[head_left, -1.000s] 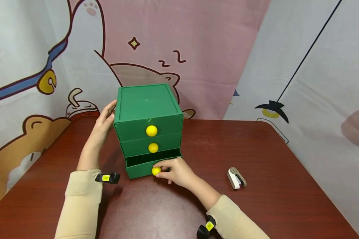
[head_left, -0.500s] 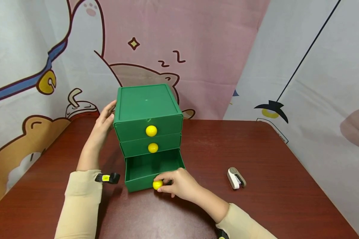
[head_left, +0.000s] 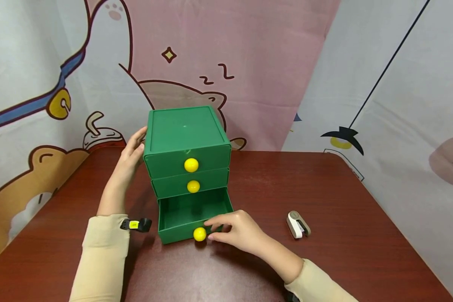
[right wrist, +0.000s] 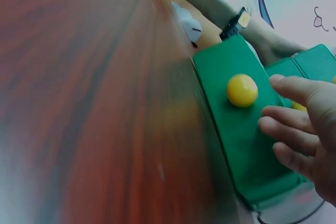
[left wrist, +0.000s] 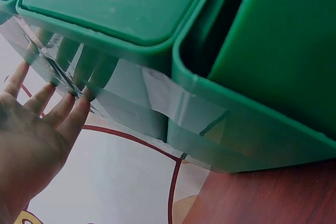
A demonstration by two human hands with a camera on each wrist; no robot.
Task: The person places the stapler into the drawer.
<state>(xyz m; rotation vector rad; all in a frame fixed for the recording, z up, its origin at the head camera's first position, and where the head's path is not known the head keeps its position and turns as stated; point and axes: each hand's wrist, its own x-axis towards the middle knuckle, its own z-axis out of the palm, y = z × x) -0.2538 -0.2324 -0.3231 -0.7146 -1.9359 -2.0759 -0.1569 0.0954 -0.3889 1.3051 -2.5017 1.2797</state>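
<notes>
A green cabinet (head_left: pixel 185 130) with three stacked drawers and round yellow knobs stands on the table. Its bottom drawer (head_left: pixel 190 209) is pulled out and looks bare inside; the upper two are closed. My left hand (head_left: pixel 130 155) rests its fingertips against the cabinet's left side, fingers fairly straight, as the left wrist view also shows with the hand (left wrist: pixel 42 135) at the glossy side wall. Just right of the bottom knob (head_left: pixel 199 234), my right hand (head_left: pixel 241 230) hovers with thumb and fingers parted. In the right wrist view a gap separates the fingers from that knob (right wrist: pixel 242 91).
A small white and brown stapler (head_left: pixel 298 225) lies on the dark red-brown table (head_left: pixel 343 201), to the right of the cabinet. Behind the table hangs a curtain (head_left: pixel 264 75) printed with cartoon animals.
The bottom drawer has slid out toward me, drawn by my right hand on its knob. That hand has since let go and moved slightly right. My left hand has stayed put.
</notes>
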